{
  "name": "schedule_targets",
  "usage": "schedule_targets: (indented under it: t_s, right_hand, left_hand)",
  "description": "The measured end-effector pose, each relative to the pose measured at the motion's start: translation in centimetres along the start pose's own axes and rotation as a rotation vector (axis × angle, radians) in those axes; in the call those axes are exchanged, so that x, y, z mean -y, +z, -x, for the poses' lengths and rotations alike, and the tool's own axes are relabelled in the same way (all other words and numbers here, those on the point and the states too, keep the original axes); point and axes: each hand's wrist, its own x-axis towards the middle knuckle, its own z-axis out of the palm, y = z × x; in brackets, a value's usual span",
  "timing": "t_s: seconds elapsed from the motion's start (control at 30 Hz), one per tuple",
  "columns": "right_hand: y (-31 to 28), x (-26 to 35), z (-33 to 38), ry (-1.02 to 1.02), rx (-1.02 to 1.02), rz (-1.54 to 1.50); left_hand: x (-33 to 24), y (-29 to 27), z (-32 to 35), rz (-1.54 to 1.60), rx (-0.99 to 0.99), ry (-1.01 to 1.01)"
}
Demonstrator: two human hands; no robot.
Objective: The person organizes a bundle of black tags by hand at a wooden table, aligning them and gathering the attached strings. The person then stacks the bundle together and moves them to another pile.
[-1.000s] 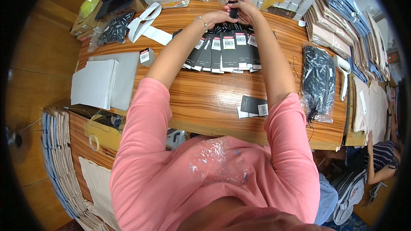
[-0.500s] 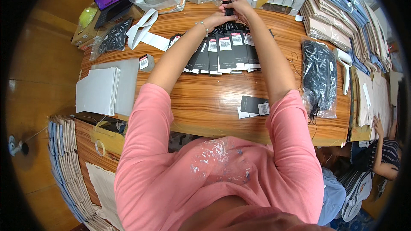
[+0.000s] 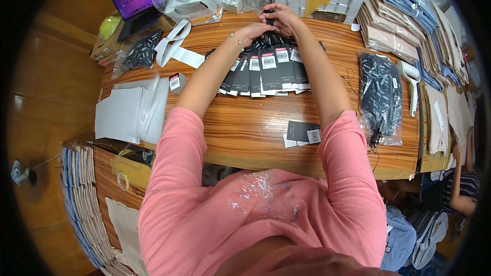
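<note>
A fanned row of dark hang tags [image 3: 276, 71] with white barcode stickers and red marks lies on the wooden table between my forearms. Their black strings [image 3: 269, 18] gather at the far end of the row. Pinched fingers of my right hand [image 3: 284, 16] hold the bunched strings from the far right. From the left, my left hand [image 3: 251, 31] reaches the same bunch with its fingers closed at the strings; its fingertips are partly hidden. Nearer to me, a few separate tags [image 3: 302, 132] lie by my right sleeve.
Left of my arms are a small box [image 3: 177, 83], a white paper stack [image 3: 118, 115], a white strip [image 3: 188, 57] and a laptop [image 3: 138, 7]. At right are a bag of black strings [image 3: 379, 92], a lint roller [image 3: 410, 84] and folded garments [image 3: 388, 33]. Another person's arm [image 3: 456, 156] shows far right.
The whole view has shifted slightly. Both hands stay at the bunched strings with small finger movements, and less of the black bunch shows. Clear plastic by the paper stack looks more rumpled.
</note>
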Motion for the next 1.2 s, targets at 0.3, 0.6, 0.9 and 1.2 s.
schedule_targets:
  t_s: [0.3, 0.6, 0.9, 1.2]
  right_hand:
    - [-3.2, -0.9, -1.4, -0.014, -0.256, -0.259]
    - [-2.8, -0.8, -0.9, -0.008, -0.194, -0.222]
    - [-1.0, -0.5, -0.3, -0.011, -0.155, -0.196]
    - [-0.2, -1.0, -1.4, -0.045, -0.206, -0.19]
  left_hand:
    - [0.6, 0.0, -0.5, 0.006, 0.004, -0.092]
    - [-1.4, 1.7, 1.1, -0.06, 0.045, -0.214]
    - [0.6, 1.7, -0.1, -0.013, -0.017, -0.006]
    - [-0.2, 0.6, 0.2, 0.189, 0.021, -0.093]
